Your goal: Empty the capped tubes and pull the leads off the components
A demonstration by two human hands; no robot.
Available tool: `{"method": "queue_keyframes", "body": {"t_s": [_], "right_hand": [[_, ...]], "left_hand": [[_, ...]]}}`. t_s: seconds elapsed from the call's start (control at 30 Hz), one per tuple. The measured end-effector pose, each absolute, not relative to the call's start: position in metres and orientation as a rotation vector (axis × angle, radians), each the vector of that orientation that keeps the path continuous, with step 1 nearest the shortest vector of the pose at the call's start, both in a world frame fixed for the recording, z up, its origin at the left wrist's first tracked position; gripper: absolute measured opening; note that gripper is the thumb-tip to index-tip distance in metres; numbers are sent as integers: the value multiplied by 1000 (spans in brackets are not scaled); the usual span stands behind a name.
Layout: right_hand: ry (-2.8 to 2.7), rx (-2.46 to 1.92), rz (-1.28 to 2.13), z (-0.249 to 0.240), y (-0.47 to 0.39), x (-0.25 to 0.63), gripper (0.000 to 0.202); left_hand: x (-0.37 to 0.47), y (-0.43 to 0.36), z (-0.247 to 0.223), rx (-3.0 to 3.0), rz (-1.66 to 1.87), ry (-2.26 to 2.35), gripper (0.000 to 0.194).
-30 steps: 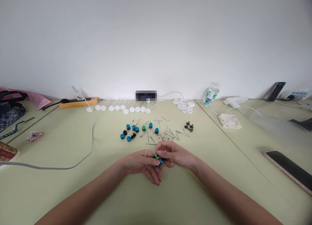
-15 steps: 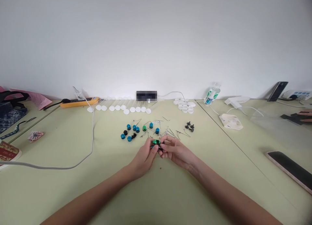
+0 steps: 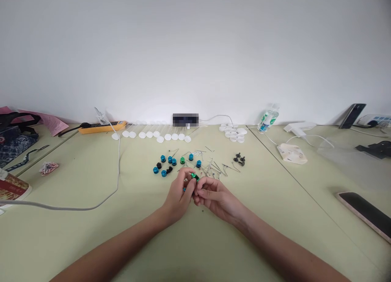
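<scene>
My left hand (image 3: 180,194) is closed round a small green and black part (image 3: 194,176), which pokes out between its fingertips. A bit of blue shows under the same fingers. Pressed close against it, my right hand (image 3: 214,196) has its thumb and index finger pinched together; what they grip, if anything, is hidden. Behind the hands lie several blue knobs (image 3: 174,162), a green knob (image 3: 182,160) and black pieces (image 3: 169,169). Thin metal rods and wires (image 3: 210,166) are scattered just beyond the right fingers.
White discs (image 3: 174,136) and white caps (image 3: 233,132) lie along the wall. Black screws (image 3: 240,159) sit right of the rods. A cable (image 3: 117,168) curves across the left side. A bottle (image 3: 268,119) and a phone (image 3: 366,213) are at the right.
Both hands have shifted slightly left and tipped the green part, whose end now points up and left. The fingers of my left hand have risen over it. The view has turned slightly left.
</scene>
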State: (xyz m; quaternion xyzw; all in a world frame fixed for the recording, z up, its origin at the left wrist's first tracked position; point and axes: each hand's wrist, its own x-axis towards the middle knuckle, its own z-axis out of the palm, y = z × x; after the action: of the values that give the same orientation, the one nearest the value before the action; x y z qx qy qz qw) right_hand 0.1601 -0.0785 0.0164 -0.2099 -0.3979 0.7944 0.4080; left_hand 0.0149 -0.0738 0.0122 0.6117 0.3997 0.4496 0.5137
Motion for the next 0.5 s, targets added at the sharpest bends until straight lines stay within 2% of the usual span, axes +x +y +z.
{"method": "queue_keyframes", "body": {"t_s": [0.1,0.23,0.4,0.5], "right_hand": [[-984,-473,2083,15,-80,159,7],[-1046,-446,2086,14,-83,156,35],[-1145,-547,1983,16,-83,154,33],[-1081,-531,2034,16,-84,153,41]], "left_hand": [[14,-74,11,1546,1051,972,16],[12,-74,7,1589,1015,1072,28],[14,-78,9,1577,1076,1116,21],[14,-77,11,1645,1091,1086,21]]}}
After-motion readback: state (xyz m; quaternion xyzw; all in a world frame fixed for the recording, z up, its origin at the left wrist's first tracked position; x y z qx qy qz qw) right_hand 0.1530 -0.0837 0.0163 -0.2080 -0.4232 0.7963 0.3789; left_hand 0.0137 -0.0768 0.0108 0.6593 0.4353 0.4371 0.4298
